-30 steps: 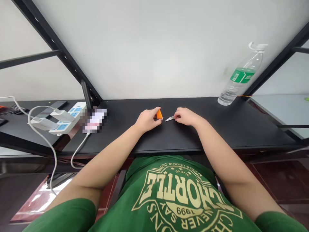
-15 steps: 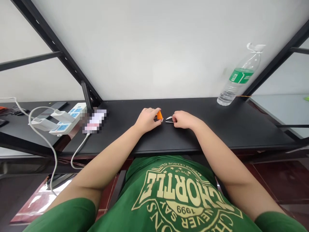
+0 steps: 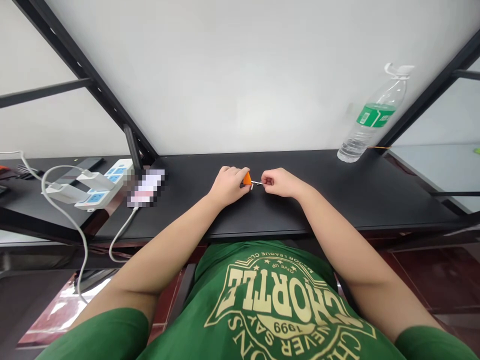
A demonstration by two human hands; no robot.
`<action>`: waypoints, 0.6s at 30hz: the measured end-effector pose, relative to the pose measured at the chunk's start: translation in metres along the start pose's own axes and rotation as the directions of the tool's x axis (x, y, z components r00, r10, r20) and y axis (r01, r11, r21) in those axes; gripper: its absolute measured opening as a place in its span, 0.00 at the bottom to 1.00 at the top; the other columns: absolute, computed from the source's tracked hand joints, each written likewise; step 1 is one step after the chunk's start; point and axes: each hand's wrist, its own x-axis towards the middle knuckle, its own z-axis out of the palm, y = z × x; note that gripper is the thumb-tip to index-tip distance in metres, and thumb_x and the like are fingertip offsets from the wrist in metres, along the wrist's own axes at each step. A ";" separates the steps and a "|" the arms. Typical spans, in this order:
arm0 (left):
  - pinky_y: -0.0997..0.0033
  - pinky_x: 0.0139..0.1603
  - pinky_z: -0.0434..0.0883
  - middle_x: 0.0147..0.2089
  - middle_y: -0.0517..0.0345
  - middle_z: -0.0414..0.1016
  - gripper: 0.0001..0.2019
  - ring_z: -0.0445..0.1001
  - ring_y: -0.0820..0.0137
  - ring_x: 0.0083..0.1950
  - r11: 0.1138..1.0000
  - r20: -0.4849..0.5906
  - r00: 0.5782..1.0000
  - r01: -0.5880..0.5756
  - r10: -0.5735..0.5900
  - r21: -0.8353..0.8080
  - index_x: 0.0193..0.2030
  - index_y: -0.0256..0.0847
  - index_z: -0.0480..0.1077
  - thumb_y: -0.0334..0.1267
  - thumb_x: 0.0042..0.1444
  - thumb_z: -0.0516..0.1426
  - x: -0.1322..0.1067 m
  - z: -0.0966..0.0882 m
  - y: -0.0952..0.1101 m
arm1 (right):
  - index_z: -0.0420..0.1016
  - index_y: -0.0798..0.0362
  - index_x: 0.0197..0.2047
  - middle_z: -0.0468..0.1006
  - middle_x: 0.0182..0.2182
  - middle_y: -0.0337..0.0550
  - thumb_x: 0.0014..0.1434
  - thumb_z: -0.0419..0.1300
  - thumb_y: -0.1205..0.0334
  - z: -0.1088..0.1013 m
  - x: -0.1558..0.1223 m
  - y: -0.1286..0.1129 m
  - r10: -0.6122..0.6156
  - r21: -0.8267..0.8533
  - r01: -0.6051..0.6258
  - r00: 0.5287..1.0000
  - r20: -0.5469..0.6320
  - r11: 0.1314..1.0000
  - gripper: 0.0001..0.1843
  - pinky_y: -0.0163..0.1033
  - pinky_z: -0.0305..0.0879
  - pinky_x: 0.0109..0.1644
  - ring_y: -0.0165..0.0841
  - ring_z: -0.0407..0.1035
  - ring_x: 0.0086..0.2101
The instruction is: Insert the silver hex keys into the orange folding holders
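Observation:
My left hand (image 3: 228,186) is closed on a small orange piece (image 3: 247,178), held between thumb and fingers just over the black tabletop (image 3: 330,205). Most of that piece is hidden in the hand; a small pale end shows by the thumb. My right hand (image 3: 280,183) pinches a thin silvery strip (image 3: 256,183) between thumb and fingertips. The strip's left tip reaches the orange piece; whether it touches or enters it I cannot tell. The kind of both things is too small to make out.
At the right back stands a clear water bottle (image 3: 371,116) with a green label. On the left lie a phone (image 3: 148,186), blurred out, with a white cable (image 3: 122,232), and a white power strip (image 3: 107,190) with chargers. Black metal frame posts (image 3: 101,95) flank the table.
My right hand has moved slightly left, bringing the silvery strip up to the orange piece. The gap between them has closed. My left hand has hardly moved.

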 end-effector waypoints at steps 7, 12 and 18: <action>0.48 0.60 0.68 0.46 0.46 0.85 0.20 0.81 0.52 0.51 1.000 0.016 1.000 -0.023 0.023 0.007 0.61 0.42 0.75 0.41 0.63 0.60 0.000 0.001 0.000 | 0.77 0.50 0.35 0.79 0.30 0.37 0.55 0.62 0.66 -0.002 -0.001 -0.002 0.023 0.062 -0.023 1.000 -0.014 0.998 0.04 0.37 0.62 0.37 0.31 0.69 0.30; 0.47 0.61 0.68 0.47 0.46 0.85 0.20 0.81 0.52 0.52 0.999 0.018 0.999 -0.040 0.040 0.004 0.60 0.43 0.76 0.40 0.62 0.60 -0.001 0.001 0.002 | 0.79 0.50 0.35 0.80 0.30 0.37 0.54 0.65 0.64 -0.005 -0.002 -0.004 0.088 0.136 -0.089 0.996 0.015 0.987 0.03 0.37 0.63 0.34 0.31 0.69 0.30; 0.46 0.61 0.67 0.47 0.47 0.85 0.17 0.79 0.50 0.58 0.994 0.000 0.995 -0.099 0.099 -0.041 0.56 0.45 0.78 0.41 0.60 0.63 -0.001 0.000 0.011 | 0.78 0.51 0.33 0.77 0.26 0.36 0.57 0.69 0.60 -0.003 0.001 -0.010 0.117 0.245 -0.125 0.992 0.046 0.961 0.05 0.35 0.60 0.29 0.28 0.65 0.25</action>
